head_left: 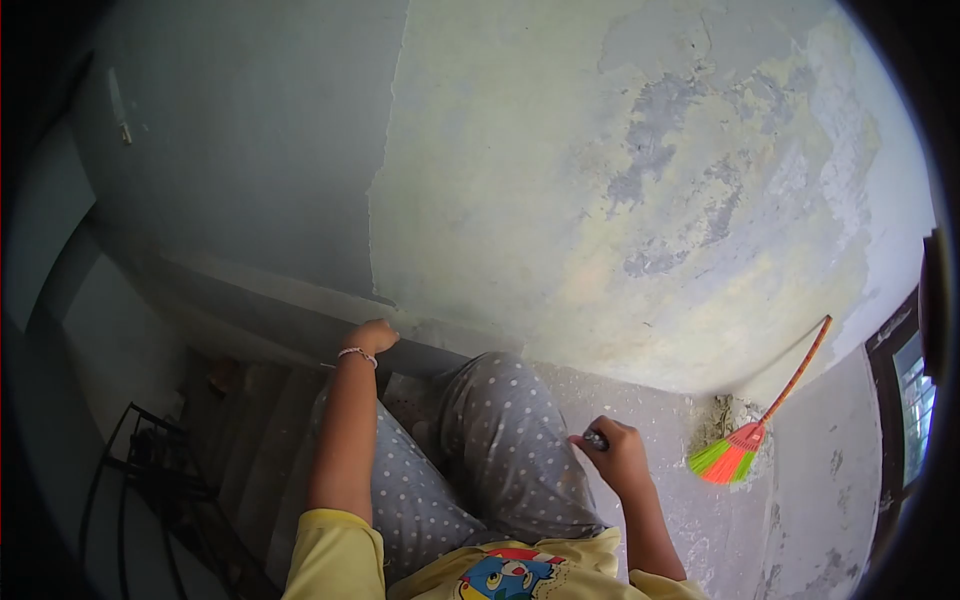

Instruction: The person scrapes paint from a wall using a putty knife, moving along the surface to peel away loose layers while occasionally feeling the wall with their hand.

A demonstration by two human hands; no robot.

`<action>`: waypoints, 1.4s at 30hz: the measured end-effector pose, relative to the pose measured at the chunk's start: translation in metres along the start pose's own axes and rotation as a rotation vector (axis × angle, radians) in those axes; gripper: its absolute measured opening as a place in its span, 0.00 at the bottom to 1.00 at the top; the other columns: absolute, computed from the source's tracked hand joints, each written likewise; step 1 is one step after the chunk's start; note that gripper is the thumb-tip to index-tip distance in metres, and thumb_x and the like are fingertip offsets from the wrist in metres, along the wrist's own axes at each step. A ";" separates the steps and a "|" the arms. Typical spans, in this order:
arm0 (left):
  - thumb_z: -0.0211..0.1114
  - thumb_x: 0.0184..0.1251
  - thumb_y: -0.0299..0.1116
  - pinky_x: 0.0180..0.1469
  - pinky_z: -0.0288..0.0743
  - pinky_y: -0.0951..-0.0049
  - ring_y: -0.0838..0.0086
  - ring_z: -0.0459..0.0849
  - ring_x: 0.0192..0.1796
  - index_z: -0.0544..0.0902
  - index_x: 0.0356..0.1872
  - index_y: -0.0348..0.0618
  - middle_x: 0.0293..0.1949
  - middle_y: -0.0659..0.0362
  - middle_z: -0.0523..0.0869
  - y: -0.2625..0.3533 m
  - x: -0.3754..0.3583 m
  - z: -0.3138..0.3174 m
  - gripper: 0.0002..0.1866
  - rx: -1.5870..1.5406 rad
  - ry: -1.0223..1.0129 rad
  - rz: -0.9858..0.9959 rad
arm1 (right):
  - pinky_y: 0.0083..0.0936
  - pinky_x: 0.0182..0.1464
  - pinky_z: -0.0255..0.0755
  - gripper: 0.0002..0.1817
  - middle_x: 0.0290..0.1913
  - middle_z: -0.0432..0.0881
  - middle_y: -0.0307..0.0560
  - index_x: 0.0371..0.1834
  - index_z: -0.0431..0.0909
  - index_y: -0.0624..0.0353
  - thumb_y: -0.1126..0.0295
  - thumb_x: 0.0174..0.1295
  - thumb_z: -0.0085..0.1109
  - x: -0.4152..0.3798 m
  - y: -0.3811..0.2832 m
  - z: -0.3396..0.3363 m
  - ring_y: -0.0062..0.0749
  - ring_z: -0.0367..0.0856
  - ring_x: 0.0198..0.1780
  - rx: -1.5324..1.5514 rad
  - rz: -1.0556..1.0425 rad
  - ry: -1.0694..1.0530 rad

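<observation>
My left hand (376, 337), with a beaded bracelet at the wrist, is closed near the ledge at the foot of the wall. Its fingers curl away from view, so whatever they hold, if anything, is hidden. Beside my bent knee, my right hand (622, 456) is closed around a small grey, dark-ended thing (596, 440). Most of that thing is covered by the fingers, and its kind does not show. In front of both hands rises the wall (500, 200), pale and yellowish, with its paint peeled away in grey patches.
A broom (730, 452) with orange and green bristles leans in the right corner. Stairs (255, 430) descend at the left beside a black metal railing (165, 465). A barred window (915, 400) is at the far right. Dust and flakes lie on the floor (660, 400).
</observation>
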State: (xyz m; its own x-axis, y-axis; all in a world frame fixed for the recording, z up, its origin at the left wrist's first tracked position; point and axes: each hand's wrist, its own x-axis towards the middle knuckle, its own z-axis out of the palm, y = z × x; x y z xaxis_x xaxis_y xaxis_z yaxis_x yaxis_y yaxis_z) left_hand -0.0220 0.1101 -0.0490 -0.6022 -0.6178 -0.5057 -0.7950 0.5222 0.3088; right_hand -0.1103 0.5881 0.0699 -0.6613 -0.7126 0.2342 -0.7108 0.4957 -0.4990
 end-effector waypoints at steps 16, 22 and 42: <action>0.59 0.74 0.47 0.53 0.78 0.60 0.66 0.85 0.43 0.81 0.54 0.35 0.47 0.51 0.87 -0.034 -0.024 -0.006 0.23 0.154 0.160 0.083 | 0.19 0.25 0.54 0.16 0.22 0.66 0.32 0.38 0.74 0.58 0.56 0.73 0.62 -0.008 -0.029 -0.138 0.16 0.59 0.22 0.369 -0.546 1.129; 0.59 0.75 0.46 0.57 0.75 0.61 0.60 0.85 0.53 0.80 0.54 0.37 0.50 0.48 0.87 -0.061 -0.067 -0.041 0.21 -0.331 0.102 0.128 | 0.22 0.20 0.63 0.21 0.20 0.66 0.38 0.40 0.65 0.55 0.52 0.72 0.62 0.080 -0.092 -0.071 0.24 0.65 0.18 0.889 -0.576 0.830; 0.65 0.69 0.43 0.57 0.76 0.56 0.53 0.86 0.53 0.82 0.47 0.39 0.47 0.49 0.87 -0.099 -0.126 -0.041 0.17 0.091 0.489 0.082 | 0.32 0.19 0.56 0.16 0.17 0.66 0.42 0.18 0.69 0.58 0.81 0.48 0.71 0.250 -0.143 0.258 0.37 0.67 0.15 0.755 -1.191 -0.334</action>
State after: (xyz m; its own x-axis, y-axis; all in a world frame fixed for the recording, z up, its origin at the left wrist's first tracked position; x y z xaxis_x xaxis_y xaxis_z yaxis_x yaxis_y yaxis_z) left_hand 0.1290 0.1120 0.0172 -0.6437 -0.7643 -0.0396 -0.7471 0.6163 0.2491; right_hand -0.1121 0.2108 -0.0151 0.3822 -0.6398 0.6668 -0.4254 -0.7624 -0.4877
